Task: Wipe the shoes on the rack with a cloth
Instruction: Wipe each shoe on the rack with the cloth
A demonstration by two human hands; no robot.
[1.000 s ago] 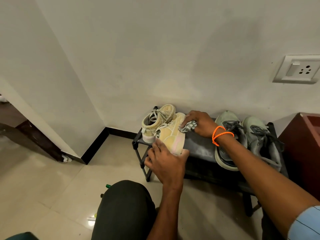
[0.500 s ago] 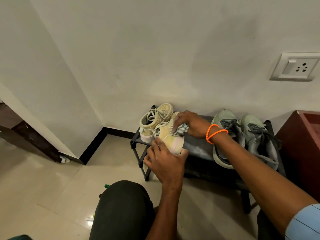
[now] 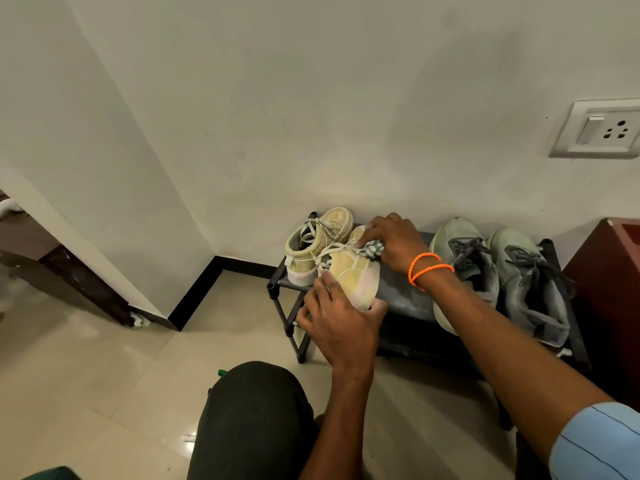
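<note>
since a second ago the right hand [image 3: 391, 242] has slid the cloth [image 3: 370, 250] toward the toe of the yellow shoe [image 3: 353, 271], fingers bunched on it; the left hand [image 3: 341, 323] grips the heel over the rack [image 3: 401, 292]. a loose heel grip could drop the shoe.

I find no legible text, brand mark, number or sign anywhere in my view. The yellow shoes [image 3: 349, 271] and the grey shoes [image 3: 498, 275] on the rack [image 3: 401, 296] show no readable logo or label, and the wall socket plate [image 3: 599, 129] carries no marking I can make out.
</note>
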